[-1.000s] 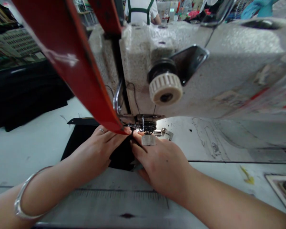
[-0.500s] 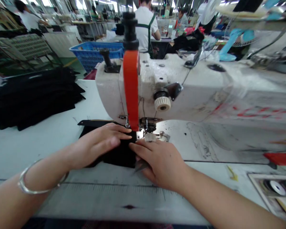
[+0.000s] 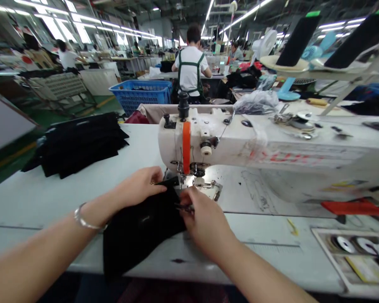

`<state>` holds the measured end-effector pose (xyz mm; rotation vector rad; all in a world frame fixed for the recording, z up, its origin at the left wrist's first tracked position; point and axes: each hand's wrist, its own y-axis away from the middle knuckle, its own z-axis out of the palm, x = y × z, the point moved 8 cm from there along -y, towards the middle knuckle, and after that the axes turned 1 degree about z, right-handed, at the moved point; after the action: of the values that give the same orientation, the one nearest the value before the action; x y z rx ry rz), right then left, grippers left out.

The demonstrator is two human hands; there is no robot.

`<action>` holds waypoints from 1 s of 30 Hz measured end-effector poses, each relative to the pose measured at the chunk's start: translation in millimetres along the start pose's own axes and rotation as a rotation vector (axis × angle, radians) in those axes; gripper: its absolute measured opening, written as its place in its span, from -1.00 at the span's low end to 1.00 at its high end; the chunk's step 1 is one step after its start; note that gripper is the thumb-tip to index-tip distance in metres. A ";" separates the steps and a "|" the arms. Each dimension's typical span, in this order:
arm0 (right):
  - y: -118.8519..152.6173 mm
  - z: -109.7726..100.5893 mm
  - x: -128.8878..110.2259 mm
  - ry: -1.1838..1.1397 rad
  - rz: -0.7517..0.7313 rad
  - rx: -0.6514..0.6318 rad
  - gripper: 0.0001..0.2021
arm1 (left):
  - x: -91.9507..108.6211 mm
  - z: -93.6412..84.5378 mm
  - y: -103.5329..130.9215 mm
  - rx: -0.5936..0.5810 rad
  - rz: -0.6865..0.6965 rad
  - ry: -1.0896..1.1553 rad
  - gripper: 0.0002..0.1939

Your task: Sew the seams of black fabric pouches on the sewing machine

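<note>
My left hand (image 3: 142, 185) is closed on the upper edge of a black fabric piece (image 3: 142, 231), thumb on top, just left of the sewing machine's needle area. The cloth hangs toward me over the table's front edge. In my right hand (image 3: 205, 219) are small dark thread snips (image 3: 185, 207), partly hidden by the fingers, with the tips pointing left at the cloth's right edge. The white sewing machine (image 3: 233, 143) stands just beyond both hands, an orange guard (image 3: 186, 147) on its head. Its presser foot area (image 3: 183, 181) is apart from my fingers.
A stack of black fabric pieces (image 3: 82, 143) lies at the left of the table (image 3: 139, 143). To the right are a bobbin tray (image 3: 331, 261) and a red object (image 3: 353, 207). Behind the machine stand a blue basket (image 3: 142, 94) and a seated person (image 3: 191, 67).
The black fabric has come out from under the machine's head toward me. My left hand now grips its edge instead of lying flat on it. The view has tilted up.
</note>
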<state>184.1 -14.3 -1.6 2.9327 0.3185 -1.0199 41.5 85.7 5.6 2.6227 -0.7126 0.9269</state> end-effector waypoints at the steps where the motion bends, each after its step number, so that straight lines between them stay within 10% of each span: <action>1: 1.8 0.6 0.2 -0.092 0.037 0.020 -0.72 | 0.1 -2.4 14.9 -0.016 -0.018 0.048 -0.77; 9: 13.8 -5.3 -34.2 -0.659 0.043 -0.024 -0.88 | 8.7 -11.5 97.0 0.052 -0.299 0.720 -0.71; 30: 29.4 -25.8 -35.2 -0.753 0.106 0.046 -0.87 | 24.8 -7.1 117.1 0.112 -0.299 0.904 -0.71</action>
<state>178.8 -47.5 39.0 2.3172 0.1071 -1.9900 -7.6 -19.1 37.1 1.9506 -0.0341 1.8531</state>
